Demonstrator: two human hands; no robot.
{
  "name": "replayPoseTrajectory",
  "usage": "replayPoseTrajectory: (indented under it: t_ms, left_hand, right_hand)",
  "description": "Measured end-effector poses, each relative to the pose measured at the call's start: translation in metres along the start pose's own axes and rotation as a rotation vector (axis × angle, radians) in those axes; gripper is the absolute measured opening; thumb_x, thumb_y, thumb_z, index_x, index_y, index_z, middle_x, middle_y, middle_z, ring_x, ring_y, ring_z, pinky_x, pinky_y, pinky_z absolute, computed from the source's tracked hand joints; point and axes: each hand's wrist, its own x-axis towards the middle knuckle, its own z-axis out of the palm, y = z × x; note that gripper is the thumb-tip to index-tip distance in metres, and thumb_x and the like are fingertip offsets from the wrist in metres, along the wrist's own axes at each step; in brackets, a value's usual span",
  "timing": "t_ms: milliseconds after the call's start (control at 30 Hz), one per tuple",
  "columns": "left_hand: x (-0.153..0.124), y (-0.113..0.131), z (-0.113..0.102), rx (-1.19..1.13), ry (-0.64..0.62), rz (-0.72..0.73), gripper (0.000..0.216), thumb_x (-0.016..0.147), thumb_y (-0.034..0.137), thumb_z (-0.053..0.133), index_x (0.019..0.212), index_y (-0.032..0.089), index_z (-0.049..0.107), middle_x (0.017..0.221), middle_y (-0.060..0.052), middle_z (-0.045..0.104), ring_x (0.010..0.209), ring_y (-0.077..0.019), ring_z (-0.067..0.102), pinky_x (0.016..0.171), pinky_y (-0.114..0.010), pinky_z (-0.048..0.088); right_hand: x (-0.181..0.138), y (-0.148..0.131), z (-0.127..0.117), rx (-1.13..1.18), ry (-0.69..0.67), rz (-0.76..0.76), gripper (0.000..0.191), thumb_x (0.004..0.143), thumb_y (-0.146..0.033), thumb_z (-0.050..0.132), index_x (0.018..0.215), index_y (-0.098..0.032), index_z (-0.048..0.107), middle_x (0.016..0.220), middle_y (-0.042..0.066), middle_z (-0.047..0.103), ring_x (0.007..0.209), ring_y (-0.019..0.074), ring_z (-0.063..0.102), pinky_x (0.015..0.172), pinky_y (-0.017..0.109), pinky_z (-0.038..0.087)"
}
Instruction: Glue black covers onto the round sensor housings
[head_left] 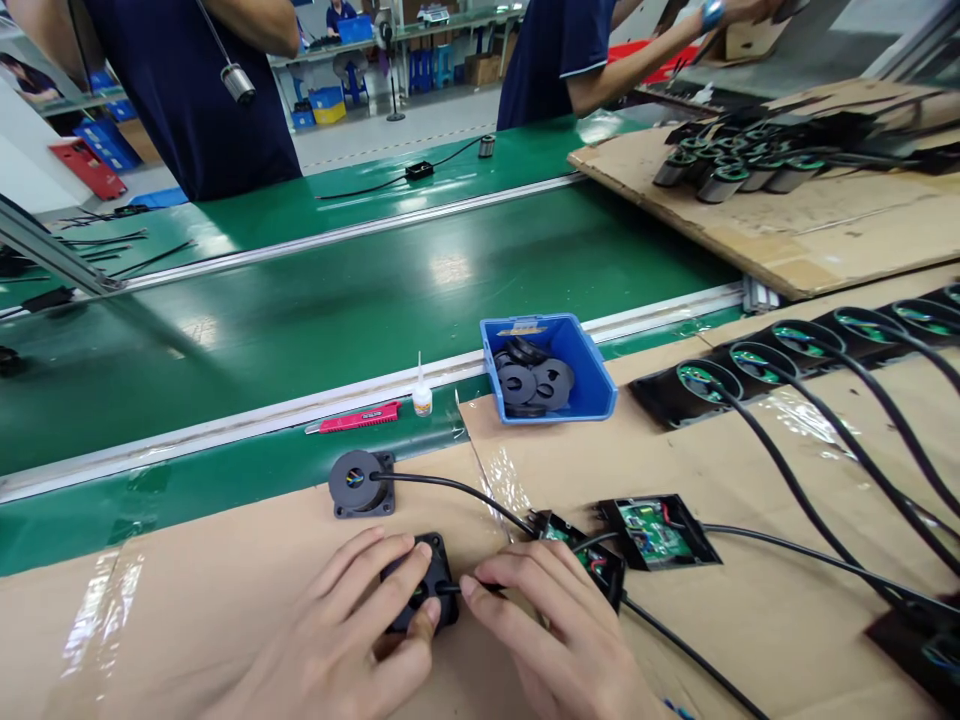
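Down low on the cardboard-covered worktop (pixel 187 590), both hands are busy with one small black housing (pixel 440 565). Left hand (pixel 352 625) has its fingers draped over the top and the thumb at the side, so that grip is closed on the part and keeps it against the cardboard. Right hand (pixel 551 620) is just beside it, thumb and index finger pinching the black cable (pixel 450 588) that comes out of the housing. Just beyond the left hand there's a second housing with a round disc (pixel 352 490) on it, cable running off toward a circuit box (pixel 600 565) that's partly hidden by the right hand. Another open box with a green board (pixel 660 532) lies right next to that one. Further back you've got a blue bin (pixel 606 400) of black discs (pixel 553 382), plus a little white bottle (pixel 422 397) and a red knife (pixel 358 418) near each other. Off to the right, a row of black cylinders (pixel 709 381) shows coloured wires inside, and two people in dark blue shirts (pixel 195 100) are across the green belt (pixel 337 310).
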Motion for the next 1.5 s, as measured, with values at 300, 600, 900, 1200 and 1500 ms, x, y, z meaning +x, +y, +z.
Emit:
replayPoseTrajectory:
  t_ms: [300,600,900,1200,1500]
  left_hand:
    - [-0.001,-0.002,0.002,-0.057,0.092,0.044,0.005,0.088,0.012,0.056,0.087,0.013,0.061,0.113,-0.012,0.064,0.129,-0.0284,0.05,0.118,-0.058,0.022]
    - [0.001,-0.01,0.006,-0.424,0.181,-0.18,0.024,0.092,0.003,0.037,0.106,0.018,0.048,0.105,0.003,0.064,0.119,-0.0036,0.056,0.115,-0.023,0.032]
    - [0.012,-0.004,0.027,-1.049,-0.123,-0.814,0.036,0.098,0.04,0.044,0.101,0.009,0.06,0.1,-0.011,0.062,0.086,-0.0152,0.064,0.071,-0.025,0.052]
    - [0.026,-0.001,0.028,-1.365,-0.166,-1.002,0.035,0.082,0.041,0.056,0.091,0.008,0.045,0.086,-0.004,0.047,0.067,-0.0098,0.058,0.056,-0.02,0.046]
    - [0.015,-0.001,0.036,-1.452,-0.096,-1.006,0.063,0.085,0.065,0.063,0.094,0.004,0.052,0.094,-0.012,0.057,0.063,-0.0074,0.057,0.056,-0.016,0.044]
  right_hand:
    - [0.006,-0.009,-0.011,-0.229,-0.08,-0.104,0.025,0.093,-0.012,0.047,0.096,-0.014,0.072,0.109,0.001,0.063,0.103,0.0116,0.048,0.091,0.027,0.032]
    - [-0.008,-0.027,0.02,-0.515,-0.036,-0.264,0.014,0.09,-0.008,0.045,0.096,-0.008,0.058,0.095,0.004,0.065,0.079,0.0128,0.045,0.077,0.027,0.024]
    - [-0.008,-0.031,0.021,-0.658,-0.044,-0.295,0.011,0.088,-0.007,0.048,0.094,-0.006,0.057,0.085,0.003,0.062,0.072,0.0107,0.047,0.074,0.028,0.022]
    - [-0.003,-0.038,0.025,-0.664,-0.058,-0.268,0.011,0.088,-0.006,0.046,0.092,-0.004,0.055,0.082,0.007,0.059,0.076,0.012,0.046,0.074,0.027,0.022]
    - [0.004,-0.041,0.022,-0.693,-0.097,-0.309,0.004,0.087,-0.007,0.051,0.088,-0.003,0.05,0.078,0.006,0.056,0.073,0.0107,0.044,0.072,0.027,0.02]
